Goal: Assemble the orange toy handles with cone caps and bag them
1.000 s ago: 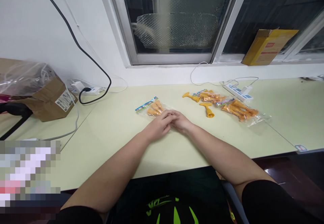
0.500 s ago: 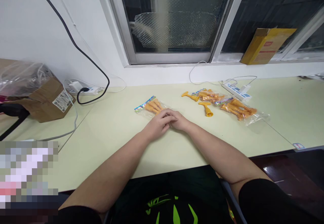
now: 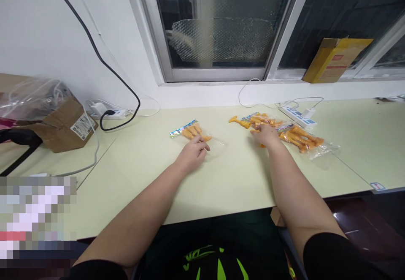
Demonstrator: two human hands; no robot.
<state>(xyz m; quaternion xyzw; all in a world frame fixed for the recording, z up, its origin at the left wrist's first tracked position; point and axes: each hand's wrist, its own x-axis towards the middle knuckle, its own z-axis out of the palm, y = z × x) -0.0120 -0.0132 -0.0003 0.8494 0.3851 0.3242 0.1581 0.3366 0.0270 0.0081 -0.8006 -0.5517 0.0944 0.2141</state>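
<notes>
on the pale surface [image 3: 152,145], toward the person's right, the right hand [image 3: 265,135] reached over a covered yellow piece [image 3: 262,146], whose one visible end poked out on the near side of the fingers. its long axis seemed to run from far left to near right, though the hand hid most of it; whether that grip was clamped on the piece or apart could not be told. the uncovered yellow piece [image 3: 242,123] lay just beyond the fingertips, to their left, its flared end toward the hand. two filled bags [image 3: 299,138] lay beyond and to the right. well to the left, the left hand [image 3: 192,154] rested on the near part of a small clear bag [image 3: 196,131], fingers bent; whether they pinched it was unclear. the right hand was clearly nearer both loose pieces.
</notes>
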